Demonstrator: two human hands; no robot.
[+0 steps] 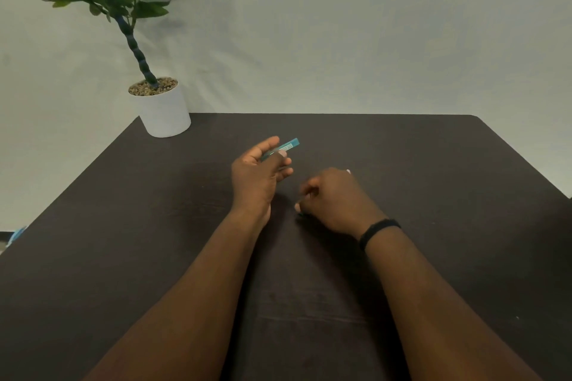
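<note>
We pinched the slim teal case (286,145) between thumb and fingers of our left hand (257,176), right of the white plant pot (164,111), probably to open it, while our right hand (334,198), further from the pot, lay curled, its hold impossible to tell.

One slim teal case (290,145) with a barcode label. One potted plant (162,111) in a white pot. One dark counter (433,195). One black wristband (380,229). Two grips: left grip (257,173), right grip (335,198). One blue object (17,233), kind unclear.
</note>
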